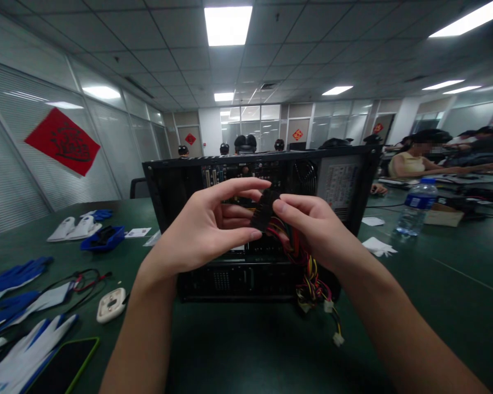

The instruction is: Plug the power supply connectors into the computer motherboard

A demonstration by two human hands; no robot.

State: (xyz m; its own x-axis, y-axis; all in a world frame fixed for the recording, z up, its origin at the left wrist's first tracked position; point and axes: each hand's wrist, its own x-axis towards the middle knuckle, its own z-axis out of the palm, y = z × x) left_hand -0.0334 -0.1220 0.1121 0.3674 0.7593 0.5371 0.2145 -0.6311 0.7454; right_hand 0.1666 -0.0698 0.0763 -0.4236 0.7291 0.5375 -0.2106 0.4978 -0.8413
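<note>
Two bare forearms (142, 328) are cut off below; the right hand (322, 221) pinches a black rectangular plastic connector (263, 213), and the left hand's (205, 224) fingers curl around it, their grip hard to tell. Both hide much of the black metal computer case (254, 156) beyond the fingers. A green counter (217, 355) spreads below, multicoloured cables (310, 273) dangle beneath the right fingers, and a clear blue-capped bottle (414, 208) stands rightward.

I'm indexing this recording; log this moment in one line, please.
right hand: pinches black connector; left hand: curved around it, contact unclear; coloured cables: bunched below right hand; computer case: open side toward hands
</note>
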